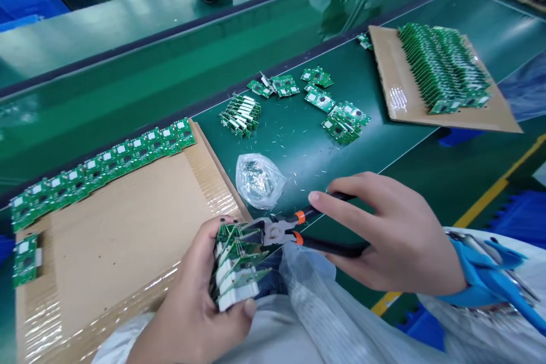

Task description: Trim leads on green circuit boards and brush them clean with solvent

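Note:
My left hand (194, 301) is closed around a fanned stack of small green circuit boards (237, 264), held over my lap at the table's near edge. My right hand (392, 233) grips a pair of cutting pliers (284, 230) with black handles and orange collars. The pliers' jaws touch the top of the held stack. A clear plastic bag (324, 307) hangs open just below the pliers.
A cardboard sheet (123, 239) at the left carries a row of boards (102, 165) along its far edge. Loose boards (341, 119) and a small stack (241, 114) lie on the green mat. Another cardboard (409, 108) with many boards sits at the right. A crumpled small bag (259, 180) lies nearby.

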`<state>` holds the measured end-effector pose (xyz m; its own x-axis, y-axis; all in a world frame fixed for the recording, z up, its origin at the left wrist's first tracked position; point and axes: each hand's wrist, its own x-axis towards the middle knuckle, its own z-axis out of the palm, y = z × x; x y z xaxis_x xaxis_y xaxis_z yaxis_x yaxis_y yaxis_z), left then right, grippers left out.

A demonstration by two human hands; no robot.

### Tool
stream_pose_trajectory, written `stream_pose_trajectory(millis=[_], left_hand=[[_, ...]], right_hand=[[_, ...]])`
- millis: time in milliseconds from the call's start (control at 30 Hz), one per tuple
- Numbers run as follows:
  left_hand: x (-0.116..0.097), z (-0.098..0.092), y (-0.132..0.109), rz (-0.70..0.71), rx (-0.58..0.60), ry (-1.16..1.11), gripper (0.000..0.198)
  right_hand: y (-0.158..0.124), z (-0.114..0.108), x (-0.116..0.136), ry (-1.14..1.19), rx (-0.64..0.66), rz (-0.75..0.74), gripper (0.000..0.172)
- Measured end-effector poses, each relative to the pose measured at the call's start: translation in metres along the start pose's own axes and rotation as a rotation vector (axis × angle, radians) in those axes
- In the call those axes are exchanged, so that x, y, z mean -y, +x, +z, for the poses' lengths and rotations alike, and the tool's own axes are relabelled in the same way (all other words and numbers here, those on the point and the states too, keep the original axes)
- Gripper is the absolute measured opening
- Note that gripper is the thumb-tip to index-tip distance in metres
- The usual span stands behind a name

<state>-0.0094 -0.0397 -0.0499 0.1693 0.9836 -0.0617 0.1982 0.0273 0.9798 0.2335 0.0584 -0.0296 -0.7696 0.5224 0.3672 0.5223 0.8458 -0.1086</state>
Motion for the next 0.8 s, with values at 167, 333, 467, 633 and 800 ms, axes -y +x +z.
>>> stream_pose_trajectory(millis=[167,333,467,633,800], left_hand=[[-0.003,0.004,-0.005,-0.066,-0.065,0.019,0.059],[-0.01,0.012,-0.009,-0.174,-0.18,-0.03,0.053],[-0.006,0.006,-0.009,-0.17,-0.1,-0.021,0.056],[-0.003,0.003,-0.007,-0.167,-0.036,0.022,0.059],[-0.012,0.016,-0.004,-0.234,-0.169,-0.045,0.046]], right_hand=[[-0.001,-0.005,-0.001,-0.034,0.012,-0.039,0.046],[0.001,-0.006,-0.003,-0.074,-0.019,-0.049,0.045],[0.001,-0.006,-0.005,-0.098,0.001,-0.088,0.047],[0.0,-0.005,-0.005,-0.09,0.011,-0.083,0.048],[0.001,-0.001,-0.005,-0.078,0.013,-0.079,0.045]])
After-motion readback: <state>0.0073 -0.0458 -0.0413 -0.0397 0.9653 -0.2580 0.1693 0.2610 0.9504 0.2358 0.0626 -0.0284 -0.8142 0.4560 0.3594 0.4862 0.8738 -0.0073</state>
